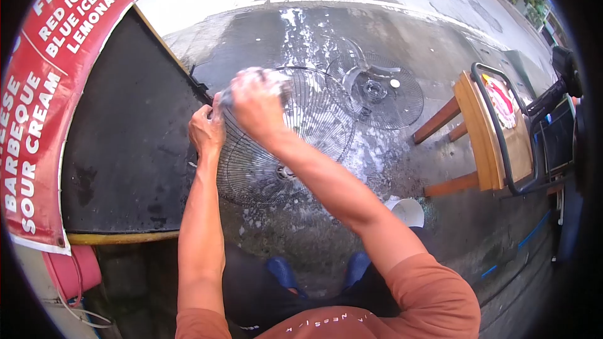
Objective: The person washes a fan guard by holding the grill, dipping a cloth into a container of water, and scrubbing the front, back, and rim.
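Note:
A large round wire fan grille [320, 129], wet and streaked with suds, is in front of me, tilted up toward my hands. My left hand [207, 130] is closed at its upper left rim, beside the black board. Covered in white foam, my right hand [256, 103] is closed just right of the left one, over the grille's upper part. What it holds is smeared by motion and hidden by suds. Beyond lies a second, smaller fan grille [402, 97] on the wet ground, with a curved dark piece [355, 56] resting by it.
A black board [125, 132] with a red menu banner [69, 37] stands on the left, above a pink tub [75, 270]. On the right are a wooden stool [471, 132] and a black metal frame [502, 144]. A white bucket [409, 211] sits near my feet. Soapy water covers the concrete.

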`<state>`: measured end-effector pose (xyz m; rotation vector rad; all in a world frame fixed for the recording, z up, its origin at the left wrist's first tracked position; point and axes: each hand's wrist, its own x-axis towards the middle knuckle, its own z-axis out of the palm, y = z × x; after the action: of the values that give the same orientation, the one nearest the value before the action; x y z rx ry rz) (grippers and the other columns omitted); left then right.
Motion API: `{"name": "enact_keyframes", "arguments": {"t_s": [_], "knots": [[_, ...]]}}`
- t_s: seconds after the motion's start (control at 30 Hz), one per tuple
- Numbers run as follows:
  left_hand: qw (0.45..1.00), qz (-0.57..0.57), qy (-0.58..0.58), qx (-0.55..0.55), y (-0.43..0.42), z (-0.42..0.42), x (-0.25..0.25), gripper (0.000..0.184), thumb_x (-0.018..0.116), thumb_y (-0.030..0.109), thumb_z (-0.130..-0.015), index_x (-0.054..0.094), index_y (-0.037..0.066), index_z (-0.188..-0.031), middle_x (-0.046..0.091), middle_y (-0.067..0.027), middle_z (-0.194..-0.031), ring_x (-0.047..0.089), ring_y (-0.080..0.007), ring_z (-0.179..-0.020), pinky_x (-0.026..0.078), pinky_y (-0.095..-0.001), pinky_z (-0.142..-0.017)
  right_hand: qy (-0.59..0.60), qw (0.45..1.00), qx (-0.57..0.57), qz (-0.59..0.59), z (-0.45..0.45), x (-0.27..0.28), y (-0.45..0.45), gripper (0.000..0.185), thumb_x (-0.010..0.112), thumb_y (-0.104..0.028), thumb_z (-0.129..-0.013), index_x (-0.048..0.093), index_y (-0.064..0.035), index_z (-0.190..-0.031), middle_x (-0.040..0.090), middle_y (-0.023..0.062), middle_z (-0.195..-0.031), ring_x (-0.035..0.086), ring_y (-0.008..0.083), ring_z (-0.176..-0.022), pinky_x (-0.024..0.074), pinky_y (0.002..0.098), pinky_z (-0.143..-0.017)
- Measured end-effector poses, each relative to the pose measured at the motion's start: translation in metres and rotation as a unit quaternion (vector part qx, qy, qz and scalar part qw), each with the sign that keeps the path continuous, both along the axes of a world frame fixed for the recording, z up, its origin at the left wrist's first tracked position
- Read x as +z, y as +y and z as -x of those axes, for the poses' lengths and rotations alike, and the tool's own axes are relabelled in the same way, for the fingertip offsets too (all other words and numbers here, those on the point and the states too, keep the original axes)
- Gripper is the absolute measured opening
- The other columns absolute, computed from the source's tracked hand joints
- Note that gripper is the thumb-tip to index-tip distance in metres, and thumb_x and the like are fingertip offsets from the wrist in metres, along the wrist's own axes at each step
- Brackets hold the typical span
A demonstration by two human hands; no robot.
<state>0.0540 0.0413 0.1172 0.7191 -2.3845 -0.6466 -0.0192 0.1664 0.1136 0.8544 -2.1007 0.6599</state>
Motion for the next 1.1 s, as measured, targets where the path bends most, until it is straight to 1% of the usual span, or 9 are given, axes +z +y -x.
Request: {"name": "enact_keyframes", "arguments": {"t_s": [0.17, 0.4, 0.47, 0.53, 0.7, 0.77, 0.83, 0.93, 1.1], "knots": [[0.999, -0.025, 0.025, 0.025, -0.024, -0.011, -0.008, 0.074, 0.052, 0.064, -0.094, 0.058, -0.003, -0.064, 0.055, -0.0257, -0.063, 0.051, -0.0449, -0.062, 0.041, -0.0498, -0.061, -0.029, 0.987, 0.159, -0.01, 0.006, -0.006, -0.003, 0.027, 0.062, -0.014, -0.086, 0.067, -0.003, -0.11, 0.066, 0.0163, -0.123, 0.059, 0.0311, -0.122, 0.0433, 0.0462, -0.107], [0.998, -0.043, 0.037, 0.002, -0.028, -0.012, -0.007, 0.07, 0.054, 0.059, -0.095, 0.054, -0.004, -0.063, 0.05, -0.0222, -0.058, 0.046, -0.0402, -0.058, 0.038, -0.0485, -0.06, -0.075, 0.985, 0.093, 0.128, 0.07, -0.041, 0.08, 0.025, 0.068, -0.004, -0.083, 0.067, -0.0065, -0.108, 0.069, 0.014, -0.115, 0.064, 0.0317, -0.113, 0.0498, 0.0417, -0.1], [0.998, -0.04, 0.04, -0.004, -0.031, -0.016, -0.007, 0.069, 0.055, 0.057, -0.096, 0.055, -0.004, -0.064, 0.051, -0.0221, -0.058, 0.046, -0.0397, -0.058, 0.039, -0.0478, -0.06, -0.093, 0.981, 0.037, 0.166, 0.082, -0.056, 0.099, 0.018, 0.066, -0.009, -0.087, 0.068, -0.0075, -0.104, 0.07, 0.0149, -0.106, 0.065, 0.0328, -0.101, 0.0519, 0.0433, -0.09], [0.996, -0.074, 0.057, 0.002, -0.037, -0.019, -0.013, 0.067, 0.056, 0.055, -0.096, 0.056, -0.004, -0.065, 0.044, -0.0164, -0.057, 0.04, -0.0279, -0.058, 0.036, -0.0441, -0.059, -0.146, 0.98, -0.012, 0.138, 0.088, -0.072, 0.125, 0.019, 0.066, -0.014, -0.091, 0.068, -0.007, -0.109, 0.07, 0.0172, -0.107, 0.066, 0.0347, -0.101, 0.0515, 0.0441, -0.09], [0.984, -0.142, 0.1, -0.038, -0.053, -0.031, -0.025, 0.063, 0.056, 0.054, -0.096, 0.063, -0.005, -0.075, 0.045, -0.0129, -0.057, 0.04, -0.0212, -0.058, 0.037, -0.039, -0.058, -0.49, 0.842, -0.01, 0.226, 0.1, -0.125, 0.178, 0.057, 0.054, -0.055, -0.099, 0.067, 0.0009, -0.1, 0.065, 0.0119, -0.084, 0.06, 0.0222, -0.079, 0.0466, 0.0359, -0.074], [0.98, -0.168, 0.094, -0.059, -0.061, -0.035, -0.028, 0.065, 0.056, 0.054, -0.096, 0.062, -0.006, -0.073, 0.047, -0.0108, -0.056, 0.039, -0.0193, -0.058, 0.036, -0.0372, -0.057, -0.509, 0.834, 0.018, 0.212, 0.102, -0.122, 0.186, 0.066, 0.053, -0.063, -0.096, 0.066, 0.001, -0.093, 0.06, 0.0069, -0.077, 0.053, 0.0182, -0.074, 0.0431, 0.0339, -0.069], [0.969, -0.222, 0.077, -0.073, -0.062, -0.041, -0.021, 0.067, 0.056, 0.054, -0.097, 0.061, -0.007, -0.069, 0.051, -0.0042, -0.056, 0.039, -0.0146, -0.058, 0.034, -0.0329, -0.057, -0.498, 0.829, 0.066, 0.244, 0.094, -0.099, 0.187, 0.072, 0.055, -0.07, -0.092, 0.065, 0.0016, -0.085, 0.057, 0.0033, -0.069, 0.049, 0.016, -0.066, 0.0406, 0.0354, -0.062], [0.953, -0.282, 0.068, -0.087, -0.07, -0.047, -0.016, 0.067, 0.056, 0.054, -0.097, 0.064, -0.005, -0.068, 0.052, -0.0014, -0.057, 0.043, -0.0131, -0.058, 0.035, -0.0312, -0.058, -0.52, 0.845, 0.0, 0.127, 0.075, -0.026, 0.189, 0.07, 0.054, -0.066, -0.094, 0.071, 0.0017, -0.098, 0.061, 0.0097, -0.071, 0.051, 0.0186, -0.066, 0.0433, 0.0396, -0.065], [0.989, -0.121, 0.058, -0.067, -0.051, -0.042, 0.011, 0.06, 0.055, 0.055, -0.098, 0.068, -0.004, -0.098, 0.069, -0.014, -0.087, 0.061, -0.022, -0.083, 0.048, -0.0361, -0.079, -0.547, 0.835, 0.06, -0.002, 0.096, 0.039, 0.162, 0.079, 0.054, -0.075, -0.088, 0.066, 0.002, -0.078, 0.057, 0.0068, -0.066, 0.051, 0.0166, -0.062, 0.0446, 0.0399, -0.059]]}}
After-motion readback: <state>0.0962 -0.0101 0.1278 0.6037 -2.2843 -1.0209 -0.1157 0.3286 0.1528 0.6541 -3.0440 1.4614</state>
